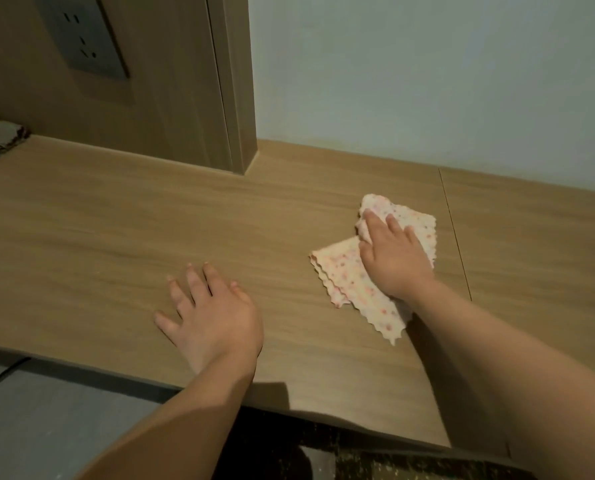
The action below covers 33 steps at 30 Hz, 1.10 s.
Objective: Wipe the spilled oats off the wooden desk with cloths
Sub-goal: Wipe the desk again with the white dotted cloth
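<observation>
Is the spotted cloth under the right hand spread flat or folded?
Folded, loosely: the spotted cloth shows two wavy edges stacked at its left corner, and the right hand presses on a bunched part.

Matt wood-grain desk (289,209); soft spotted cloth (354,278) with scalloped edges.
</observation>
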Each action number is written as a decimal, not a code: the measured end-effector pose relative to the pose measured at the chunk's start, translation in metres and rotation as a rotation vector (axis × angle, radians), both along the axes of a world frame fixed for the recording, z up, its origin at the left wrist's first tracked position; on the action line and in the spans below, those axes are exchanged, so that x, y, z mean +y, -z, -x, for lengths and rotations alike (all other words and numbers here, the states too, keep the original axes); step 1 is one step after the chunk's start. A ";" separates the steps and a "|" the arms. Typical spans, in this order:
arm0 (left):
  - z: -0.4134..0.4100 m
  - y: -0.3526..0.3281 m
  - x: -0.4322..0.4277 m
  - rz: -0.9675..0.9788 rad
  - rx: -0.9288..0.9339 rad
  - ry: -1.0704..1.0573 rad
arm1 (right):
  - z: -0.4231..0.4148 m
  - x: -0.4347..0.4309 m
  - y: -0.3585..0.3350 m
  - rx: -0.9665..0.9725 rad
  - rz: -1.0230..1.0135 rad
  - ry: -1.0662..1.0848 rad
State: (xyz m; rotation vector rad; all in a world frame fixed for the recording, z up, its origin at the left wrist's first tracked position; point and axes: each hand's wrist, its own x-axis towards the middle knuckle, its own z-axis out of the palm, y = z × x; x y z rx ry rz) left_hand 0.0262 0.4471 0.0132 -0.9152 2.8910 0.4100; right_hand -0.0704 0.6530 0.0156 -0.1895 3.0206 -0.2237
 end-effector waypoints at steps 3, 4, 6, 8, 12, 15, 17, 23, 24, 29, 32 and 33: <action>0.001 0.000 0.001 0.013 -0.002 -0.009 | -0.039 -0.033 0.009 0.068 -0.037 -0.254; 0.001 0.000 0.000 0.007 -0.003 -0.014 | -0.069 -0.041 0.010 0.119 -0.056 -0.431; 0.000 0.002 0.002 0.001 0.000 -0.023 | -0.123 -0.036 0.012 0.078 -0.054 -0.620; 0.001 0.003 0.002 0.025 0.013 -0.016 | -0.125 -0.015 0.005 0.043 -0.070 -0.554; 0.003 0.008 0.000 0.041 0.010 -0.008 | -0.026 0.037 -0.001 0.027 -0.078 0.064; 0.001 0.007 0.001 0.039 0.002 -0.002 | 0.030 0.017 0.004 -0.022 -0.068 0.317; 0.001 0.005 0.001 0.036 -0.005 0.002 | 0.041 -0.022 0.006 -0.071 -0.078 0.258; 0.004 0.000 0.004 0.048 -0.042 -0.022 | 0.020 -0.089 0.011 -0.006 -0.023 -0.236; 0.005 -0.001 0.003 0.042 -0.056 -0.026 | 0.031 -0.075 0.011 -0.002 -0.016 -0.135; 0.005 -0.001 0.001 0.043 -0.103 -0.013 | 0.071 0.024 0.007 -0.013 -0.036 0.388; 0.005 -0.001 0.000 0.058 -0.090 -0.010 | 0.070 0.028 0.009 -0.056 -0.029 0.456; 0.005 -0.001 0.000 0.056 -0.088 -0.012 | 0.065 0.016 0.007 -0.059 -0.040 0.408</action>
